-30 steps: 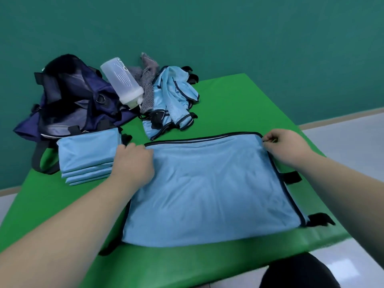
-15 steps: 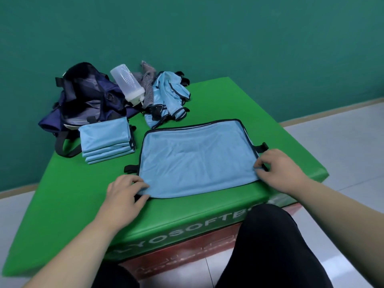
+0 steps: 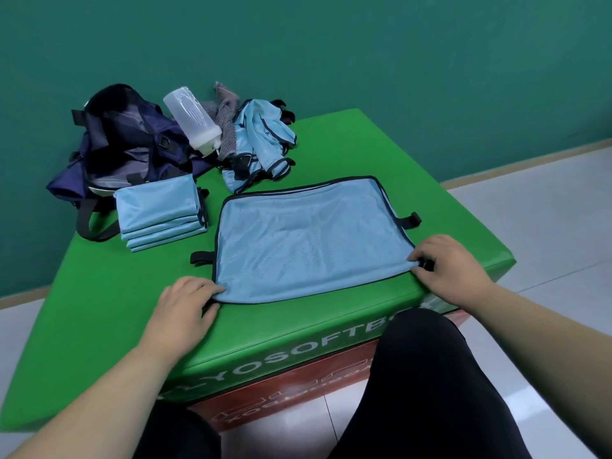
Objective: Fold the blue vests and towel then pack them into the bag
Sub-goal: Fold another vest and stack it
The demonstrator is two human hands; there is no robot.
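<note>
Flat vest (image 3: 308,240) lies spread on the green box (image 3: 99,309), just off its near edge and right of centre, with its long axis running left-right, roughly parallel to that edge. The left hand (image 3: 185,303) pinches the near-left corner and the right hand (image 3: 450,263) has curled fingers clamped on the near-right corner, over a black strap. So each hand sits at one end of the near hem, with the whole body of the cloth lying away from them toward the far edge. Likely next fold: carry the near hem up and over to the far hem, both hands travelling the same way and neither one closer. After that, the stack of folded vests (image 3: 159,210) toward the left edge is nearer the left hand. The bag (image 3: 126,140) sits at the far-left corner, mouth open, with a bottle (image 3: 192,120) leaning on it. The grey towel (image 3: 225,104) and the heap of unfolded vests (image 3: 261,140) are beside it at the far edge, so folding is maybe half done and nothing looks packed yet. A second ago both hands were at the vest's far corners. They dropped back to the near corners half a second ago and have only tightened since. The vest itself has barely shifted, and the stack, bag and heap are unchanged.
</note>
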